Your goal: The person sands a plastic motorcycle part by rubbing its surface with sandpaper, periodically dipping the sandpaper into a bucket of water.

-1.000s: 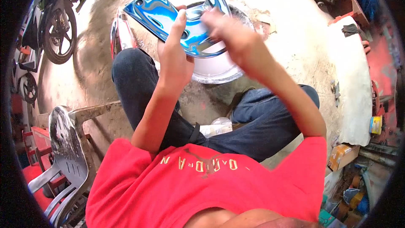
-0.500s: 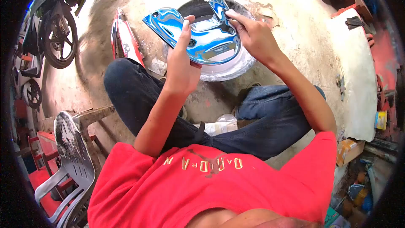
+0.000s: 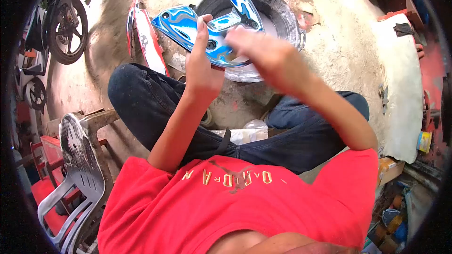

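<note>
Left of both hands, a red-and-white panel [image 3: 149, 42] lies on the floor [image 3: 339, 56]. The left hand [image 3: 202, 68] pinches the blue-and-silver panel [image 3: 181, 27], thumb on top; its long axis slants from far left to near right, 1 prong pointing away, above a basin [image 3: 288, 21]. The right hand [image 3: 270, 57] blurs over its right side; openness and contact cannot be told.

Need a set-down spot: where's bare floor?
Bare concrete between the round black tub and long white slab; also between the black spoked wheel and red-and-white panel. Crowded: the tub area, with left hand, right hand and glossy blue-and-silver panel in front; between the legs, a white packet.
</note>
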The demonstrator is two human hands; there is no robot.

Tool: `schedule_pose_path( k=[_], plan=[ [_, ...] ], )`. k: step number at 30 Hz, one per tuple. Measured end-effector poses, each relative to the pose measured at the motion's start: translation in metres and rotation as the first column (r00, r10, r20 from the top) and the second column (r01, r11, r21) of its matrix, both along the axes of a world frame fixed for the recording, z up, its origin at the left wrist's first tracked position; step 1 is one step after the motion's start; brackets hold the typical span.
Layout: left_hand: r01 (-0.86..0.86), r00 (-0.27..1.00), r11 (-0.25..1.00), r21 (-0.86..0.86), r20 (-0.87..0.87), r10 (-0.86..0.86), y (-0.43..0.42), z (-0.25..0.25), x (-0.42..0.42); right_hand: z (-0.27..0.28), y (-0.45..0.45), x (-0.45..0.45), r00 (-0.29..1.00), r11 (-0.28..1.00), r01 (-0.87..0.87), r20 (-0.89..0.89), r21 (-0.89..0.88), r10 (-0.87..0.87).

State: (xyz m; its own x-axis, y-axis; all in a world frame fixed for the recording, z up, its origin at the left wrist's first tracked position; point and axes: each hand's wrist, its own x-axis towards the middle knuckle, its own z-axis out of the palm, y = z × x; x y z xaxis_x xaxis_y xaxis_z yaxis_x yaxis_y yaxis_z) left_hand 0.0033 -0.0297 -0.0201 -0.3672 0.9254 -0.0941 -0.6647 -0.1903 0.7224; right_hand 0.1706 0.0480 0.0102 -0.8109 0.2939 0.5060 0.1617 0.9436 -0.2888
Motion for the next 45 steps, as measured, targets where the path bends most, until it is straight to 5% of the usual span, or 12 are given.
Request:
schedule_pose_path(
  k=[2, 4, 7, 10, 12, 18, 22, 28, 31, 35, 40, 45],
  plan=[
    [-0.037, 0.983, 0.998, -0.044, 0.180, 0.045, 0.001, 0.013, 0.007, -0.002, 0.031, 0.003, 0.967, 0.865, 0.254, 0.080, -0.434, -0.244],
    [-0.036, 0.987, 0.999, -0.038, 0.155, 0.042, -0.001, 0.015, 0.007, 0.009, 0.027, 0.000, 0.923, 0.845, 0.376, 0.236, -0.380, -0.304],
    [-0.072, 0.997, 0.996, -0.053, 0.000, 0.072, -0.006, 0.008, 0.001, 0.006, -0.023, -0.013, 0.997, 0.996, -0.069, -0.019, 0.049, 0.070],
    [-0.098, 0.987, 0.995, -0.019, 0.126, 0.100, 0.004, 0.004, 0.003, -0.007, 0.007, -0.011, 0.998, 0.993, 0.031, -0.056, 0.117, -0.024],
    [-0.105, 0.984, 0.994, -0.039, 0.140, 0.109, 0.003, 0.010, 0.005, -0.005, 0.035, -0.006, 0.927, 0.880, 0.361, 0.223, -0.308, -0.302],
    [-0.088, 0.991, 0.994, -0.058, 0.100, 0.093, 0.001, 0.014, 0.002, 0.003, -0.018, -0.015, 0.990, 0.985, -0.099, -0.091, 0.139, 0.112],
    [-0.069, 0.983, 0.997, 0.018, 0.171, 0.065, 0.001, 0.019, 0.008, -0.006, 0.041, -0.005, 0.953, 0.948, 0.303, 0.044, -0.092, -0.301],
    [-0.030, 0.986, 0.999, 0.045, 0.168, 0.022, 0.006, 0.017, 0.008, 0.004, -0.006, -0.013, 0.994, 0.990, -0.017, -0.107, 0.141, 0.032],
    [-0.032, 0.982, 0.999, 0.025, 0.186, 0.027, 0.002, 0.021, 0.014, 0.014, 0.031, -0.003, 0.879, 0.882, 0.430, 0.313, -0.193, -0.360],
    [-0.038, 0.989, 0.999, -0.035, 0.140, 0.043, 0.002, 0.014, 0.010, 0.004, -0.026, -0.016, 0.989, 0.986, 0.041, -0.149, 0.159, -0.017],
    [-0.070, 0.989, 0.996, -0.055, 0.130, 0.077, 0.002, 0.018, 0.016, -0.001, 0.030, -0.002, 0.945, 0.929, 0.325, 0.088, -0.177, -0.314],
    [-0.052, 0.992, 0.998, -0.031, 0.116, 0.055, 0.002, 0.012, 0.010, 0.005, -0.020, -0.015, 0.992, 0.994, -0.029, -0.120, 0.107, 0.042]
  ],
)
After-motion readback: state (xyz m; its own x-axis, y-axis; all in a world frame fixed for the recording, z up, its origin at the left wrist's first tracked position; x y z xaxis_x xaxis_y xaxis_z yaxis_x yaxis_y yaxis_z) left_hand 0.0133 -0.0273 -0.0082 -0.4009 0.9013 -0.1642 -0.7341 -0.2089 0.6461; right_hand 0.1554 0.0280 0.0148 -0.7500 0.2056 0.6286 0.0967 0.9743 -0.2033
